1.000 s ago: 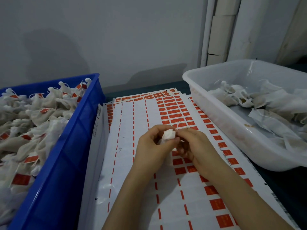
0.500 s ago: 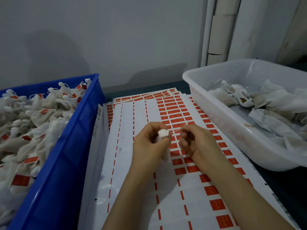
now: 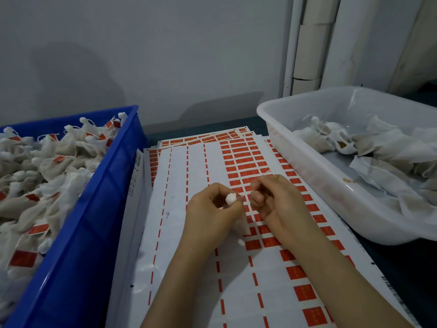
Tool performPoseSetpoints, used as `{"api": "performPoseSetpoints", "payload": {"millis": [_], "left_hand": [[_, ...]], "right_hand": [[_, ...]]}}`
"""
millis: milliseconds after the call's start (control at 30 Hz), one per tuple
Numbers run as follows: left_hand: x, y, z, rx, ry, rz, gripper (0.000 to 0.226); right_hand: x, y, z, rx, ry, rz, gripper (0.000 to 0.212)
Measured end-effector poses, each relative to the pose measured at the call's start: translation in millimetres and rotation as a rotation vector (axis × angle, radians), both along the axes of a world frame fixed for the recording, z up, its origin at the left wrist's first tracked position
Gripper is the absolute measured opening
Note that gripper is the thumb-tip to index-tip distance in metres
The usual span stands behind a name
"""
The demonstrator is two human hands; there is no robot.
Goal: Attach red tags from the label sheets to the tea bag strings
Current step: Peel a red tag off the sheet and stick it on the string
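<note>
Free passage runs down the middle over the label sheets (image 3: 189,292), hemmed on the left by the tall wall of the blue crate (image 3: 94,228) and on the right by the flared rim of the clear tub (image 3: 305,183). The left hand (image 3: 212,216), gripping a tea bag (image 3: 231,198), and the right hand (image 3: 281,204), pinching its string (image 3: 265,177), sit mid-lane, just apart. Beyond them the sheets lie open up to the wall (image 3: 165,55). Heaped tagged bags (image 3: 47,171) fill the crate to its rim; the tub's near part shows bare floor. A narrow strip of dark counter (image 3: 416,268) edges the sheets.
</note>
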State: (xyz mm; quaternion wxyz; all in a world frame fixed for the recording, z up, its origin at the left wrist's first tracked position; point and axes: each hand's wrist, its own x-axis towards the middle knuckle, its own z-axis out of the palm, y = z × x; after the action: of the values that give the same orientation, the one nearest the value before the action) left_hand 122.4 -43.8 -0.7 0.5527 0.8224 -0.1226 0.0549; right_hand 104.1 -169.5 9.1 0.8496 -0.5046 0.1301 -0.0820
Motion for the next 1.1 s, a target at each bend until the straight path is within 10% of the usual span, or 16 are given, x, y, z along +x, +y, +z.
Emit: {"api": "performPoseSetpoints", "payload": {"millis": [200,367,833,1100], "left_hand": [[-1,6,3,-0.019,0.136,-0.134,0.010],[-2,6,12,-0.130,0.365,-0.216,0.053],[1,8,11,-0.296,0.208,-0.181,0.011],[10,21,16,-0.382,0.091,0.152,0.006]], "right_hand": [[0,-5,-1,-0.069,-0.010,0.013,0.027],[-1,-3,-5,-0.463,0.002,0.033,0.014],[4,-1,-13,-0.535,-0.068,0.074,0.014],[17,1,-44,-1.478,0.270,0.107,0.048]]}}
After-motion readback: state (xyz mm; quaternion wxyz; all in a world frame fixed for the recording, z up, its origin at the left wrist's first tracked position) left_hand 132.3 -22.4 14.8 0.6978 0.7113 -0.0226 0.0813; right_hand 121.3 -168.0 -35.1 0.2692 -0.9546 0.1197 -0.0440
